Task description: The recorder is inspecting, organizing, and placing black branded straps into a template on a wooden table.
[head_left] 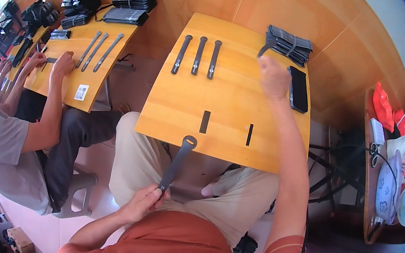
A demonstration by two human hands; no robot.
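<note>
**Reaching for another strap from the far stack**

The right hand (273, 77) pinches a grey strap (266, 47) at the far-right bundled stack (289, 44). The left hand (142, 202), fingers closed, holds a ring-ended strap (178, 162) over the lap. Judging by the three straps (198, 56) laid in a row, pulling one free cleanly seems next.

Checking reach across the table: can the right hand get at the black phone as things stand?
Probably yes: the right hand hovers just left of the black phone, bare table between them, though it already pinches a grey strap.

Grey strap (177, 162): long, ring-ended, angled upward over the lap. Second grey strap (266, 47): raised beside the bundled stack (289, 44).
</note>
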